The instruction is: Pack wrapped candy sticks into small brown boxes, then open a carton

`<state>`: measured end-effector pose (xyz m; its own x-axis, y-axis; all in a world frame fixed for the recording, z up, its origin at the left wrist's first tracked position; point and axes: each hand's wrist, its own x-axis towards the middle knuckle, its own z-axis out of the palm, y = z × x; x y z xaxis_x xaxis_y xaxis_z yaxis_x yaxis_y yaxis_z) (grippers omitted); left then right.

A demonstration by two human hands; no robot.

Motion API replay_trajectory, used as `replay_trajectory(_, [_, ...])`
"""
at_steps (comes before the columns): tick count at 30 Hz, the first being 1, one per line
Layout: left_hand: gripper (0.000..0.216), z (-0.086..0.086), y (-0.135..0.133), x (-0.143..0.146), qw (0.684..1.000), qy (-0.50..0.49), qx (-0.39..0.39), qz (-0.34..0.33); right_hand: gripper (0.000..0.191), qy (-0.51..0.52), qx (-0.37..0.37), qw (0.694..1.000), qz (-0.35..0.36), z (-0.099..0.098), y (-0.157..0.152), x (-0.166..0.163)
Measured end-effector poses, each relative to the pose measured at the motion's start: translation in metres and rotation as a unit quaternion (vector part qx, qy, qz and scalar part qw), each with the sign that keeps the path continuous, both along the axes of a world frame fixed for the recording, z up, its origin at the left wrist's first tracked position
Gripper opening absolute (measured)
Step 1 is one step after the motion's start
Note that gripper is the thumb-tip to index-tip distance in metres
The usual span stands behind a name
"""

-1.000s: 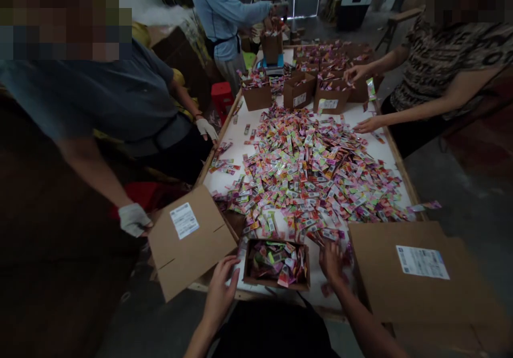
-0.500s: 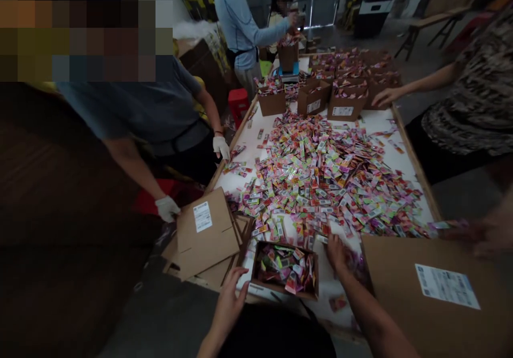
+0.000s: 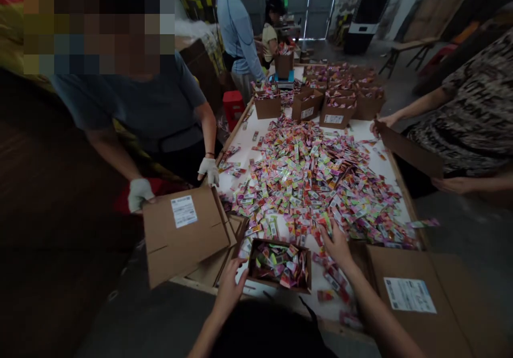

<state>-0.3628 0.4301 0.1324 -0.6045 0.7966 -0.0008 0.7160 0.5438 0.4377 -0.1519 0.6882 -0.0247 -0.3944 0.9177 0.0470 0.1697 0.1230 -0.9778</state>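
Step in hand: gathering colourful sachets from the near edge of the sachet pile while the small open carton is steadied; this reads as filling the carton.
Right hand: the right hand lies palm down on the table's near edge of the heap, fingers spread and curled over a few sachets; it is open, raking rather than pinching, and whether any sachet is actually caught under it cannot be told.
Left hand: the left hand rests against the carton's near-left corner, fingers loosely open on the cardboard wall, not clamped round it.
Doing it well: keep the left hand firm on that corner so the carton does not slide, and sweep the right hand's catch a short way left and near, over the carton's right wall, lifting enough to clear the rim.
Carton relative to grip: just left of and slightly nearer than the right hand, already partly full of sachets.
Loose strays: a few sachets lie near the right forearm, outside the carton.
Surroundings: white table; flat labelled carton at near right; a gloved co-worker's carton at left; filled cartons at the far end.
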Motion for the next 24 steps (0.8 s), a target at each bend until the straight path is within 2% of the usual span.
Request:
replay_trajectory(2, [0.035,-0.002,0.004,0.001,1.0,-0.011,0.008,0.005,0.037,0.026,0.067,0.995,0.075,0.048,-0.019,-0.005])
replay_trajectory(4, [0.038,-0.004,0.007,0.001,1.0,-0.02,0.016,0.012,0.027,-0.026,0.132,0.973,0.187,0.087,-0.042,-0.017])
replay_trajectory(5, [0.04,-0.004,0.008,0.001,0.999,-0.025,0.02,0.017,0.028,-0.063,0.158,0.956,0.24,0.1,-0.054,-0.023])
replay_trajectory(7, [0.044,-0.004,0.008,0.0,0.998,-0.046,0.026,0.033,0.038,-0.119,0.188,0.925,0.309,0.112,-0.072,-0.03])
replay_trajectory(8, [0.047,-0.003,0.007,0.0,0.997,-0.056,0.029,0.042,0.044,-0.13,0.19,0.918,0.322,0.112,-0.078,-0.029])
replay_trajectory(10, [0.049,0.0,0.006,0.002,0.998,-0.039,0.032,0.035,0.045,-0.128,0.175,0.927,0.307,0.101,-0.083,-0.02])
replay_trajectory(13, [0.042,0.0,0.015,0.014,0.995,0.06,-0.018,-0.081,0.027,-0.115,0.13,0.96,0.22,0.073,-0.083,0.0])
replay_trajectory(15, [0.036,-0.001,0.029,0.027,0.976,0.097,-0.102,-0.166,0.02,-0.115,0.076,0.982,0.132,0.053,-0.085,0.007])
replay_trajectory(16, [0.033,-0.002,0.037,0.033,0.966,0.104,-0.145,-0.184,0.02,-0.111,0.039,0.988,0.097,0.043,-0.088,0.007])
replay_trajectory(18, [0.03,-0.003,0.051,0.042,0.957,0.146,-0.192,-0.162,0.026,-0.088,-0.037,0.993,0.066,0.027,-0.097,0.002])
replay_trajectory(21, [0.033,0.001,0.061,0.042,0.951,0.24,-0.195,-0.02,0.028,-0.034,-0.093,0.992,0.08,0.012,-0.113,-0.015])
replay_trajectory(23, [0.035,0.001,0.062,0.037,0.943,0.232,-0.234,0.041,0.023,-0.023,-0.106,0.989,0.098,0.009,-0.12,-0.03])
replay_trajectory(24, [0.032,-0.002,0.062,0.034,0.941,0.204,-0.267,0.04,0.02,-0.033,-0.113,0.986,0.118,0.009,-0.122,-0.037])
